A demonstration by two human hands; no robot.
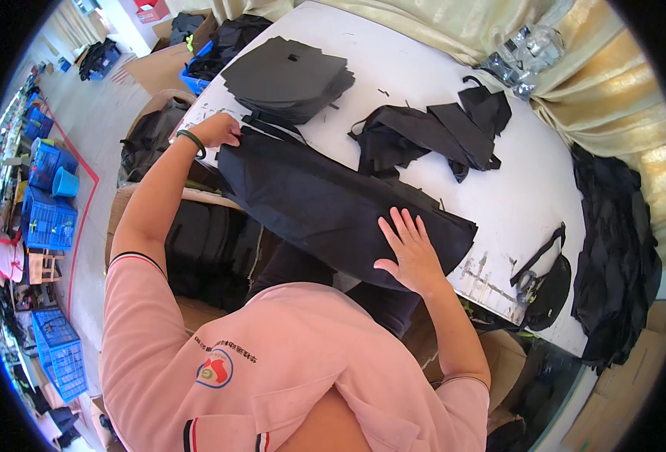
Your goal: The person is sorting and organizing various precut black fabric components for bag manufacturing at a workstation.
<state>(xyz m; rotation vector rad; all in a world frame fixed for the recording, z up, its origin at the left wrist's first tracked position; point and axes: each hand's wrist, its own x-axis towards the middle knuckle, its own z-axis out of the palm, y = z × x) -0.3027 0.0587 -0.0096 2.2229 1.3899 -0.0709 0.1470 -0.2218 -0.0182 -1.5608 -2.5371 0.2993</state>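
A long black fabric piece (pixel 310 200) lies across the near edge of the white table, its lower side hanging over toward my lap. My left hand (pixel 220 129) has its fingers closed on the fabric's far-left corner, beside a thin black strap (pixel 276 129). On the right part of the same piece, my right hand (pixel 410 252) rests flat with its fingers spread. Just beyond the left end sits a stack of dark grey sheets (pixel 284 71). Several loose black fabric pieces with straps (pixel 438 128) lie in a heap farther right.
A small black pouch with a strap (pixel 551 290) lies at the table's (pixel 498 203) right side. Black fabric (pixel 615 248) hangs over the right edge. Cardboard boxes (pixel 118 207) holding black goods stand below left. Blue crates (pixel 56 350) line the aisle.
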